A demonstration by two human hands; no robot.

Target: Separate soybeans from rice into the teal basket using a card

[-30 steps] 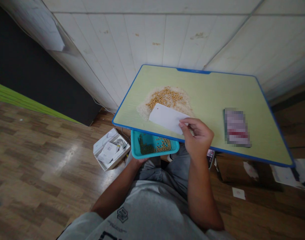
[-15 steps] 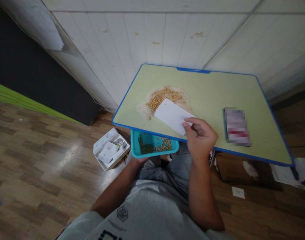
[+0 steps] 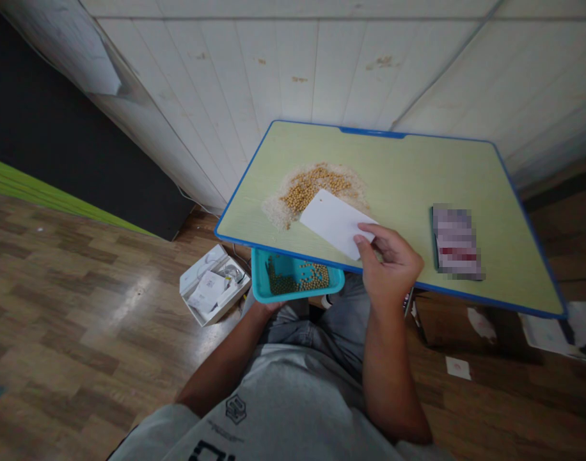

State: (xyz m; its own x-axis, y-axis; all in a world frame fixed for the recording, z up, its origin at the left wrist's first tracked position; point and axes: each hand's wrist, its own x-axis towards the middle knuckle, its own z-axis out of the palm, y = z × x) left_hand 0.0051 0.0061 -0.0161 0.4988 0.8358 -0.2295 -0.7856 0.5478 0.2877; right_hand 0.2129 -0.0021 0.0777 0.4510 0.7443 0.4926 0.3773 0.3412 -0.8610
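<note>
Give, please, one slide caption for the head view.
Right hand pinches a white card by a pile of beans and pale grains; left hand supports a turquoise tray.

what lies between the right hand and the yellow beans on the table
The white card, pinched in the right hand, spans that stretch; in the head view its far end meets the near side of the yellow beans.
</note>
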